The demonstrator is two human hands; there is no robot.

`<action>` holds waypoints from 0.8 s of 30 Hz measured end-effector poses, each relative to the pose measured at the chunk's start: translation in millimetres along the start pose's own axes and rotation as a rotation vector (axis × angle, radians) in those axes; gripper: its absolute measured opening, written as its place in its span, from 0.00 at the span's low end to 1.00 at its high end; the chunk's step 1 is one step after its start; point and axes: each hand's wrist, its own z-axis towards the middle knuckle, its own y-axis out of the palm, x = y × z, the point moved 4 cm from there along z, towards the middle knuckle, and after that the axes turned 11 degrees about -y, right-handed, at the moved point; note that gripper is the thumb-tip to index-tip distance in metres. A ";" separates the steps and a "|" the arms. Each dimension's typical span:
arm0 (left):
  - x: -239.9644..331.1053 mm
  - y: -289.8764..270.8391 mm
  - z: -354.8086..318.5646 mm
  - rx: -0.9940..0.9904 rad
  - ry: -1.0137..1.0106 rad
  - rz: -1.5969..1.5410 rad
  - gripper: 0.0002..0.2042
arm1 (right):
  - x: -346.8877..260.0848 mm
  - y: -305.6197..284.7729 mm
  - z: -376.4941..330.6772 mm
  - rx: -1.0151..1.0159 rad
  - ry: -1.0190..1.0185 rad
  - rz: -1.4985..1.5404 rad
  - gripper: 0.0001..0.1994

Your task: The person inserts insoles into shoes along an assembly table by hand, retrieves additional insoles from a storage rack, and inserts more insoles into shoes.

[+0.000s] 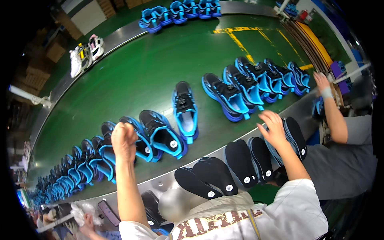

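My left hand [124, 140] is closed in a fist among the left row of black and blue sneakers, in front of one sneaker [141, 141]; whether its fingers grip anything is hidden. Beside it stands another sneaker [158, 130] with a white round label showing inside. A single sneaker [184, 105] stands apart, between the left row and the right group [246, 82]. My right hand [274, 130] is open, thumb and fingers apart, over the metal edge by that group. Below it, black insoles [240, 160] lie in overlapping stacks along the edge, several bearing white round labels.
The green conveyor belt [132, 76] curves around, with more blue sneakers [180, 12] and a few white shoes [82, 58] on its far rail. At right, a co-worker's hand [322, 82] reaches to the belt. A phone [109, 212] lies at lower left near another person's hand.
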 end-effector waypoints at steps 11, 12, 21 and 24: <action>-78.3 100.0 62.9 -0.196 0.534 1.967 0.25 | 33.7 -51.1 -202.7 -0.332 0.549 -0.022 0.20; -72.9 103.5 75.8 -0.143 0.475 1.830 0.23 | 33.4 -51.8 -196.5 -0.347 0.457 -0.090 0.19; -82.8 91.5 96.2 -0.167 -0.090 1.243 0.26 | -20.8 -104.8 -23.7 0.135 0.135 0.193 0.24; -112.9 77.7 100.5 -0.169 -0.212 0.997 0.22 | -74.5 -67.5 46.0 0.119 -0.183 0.205 0.09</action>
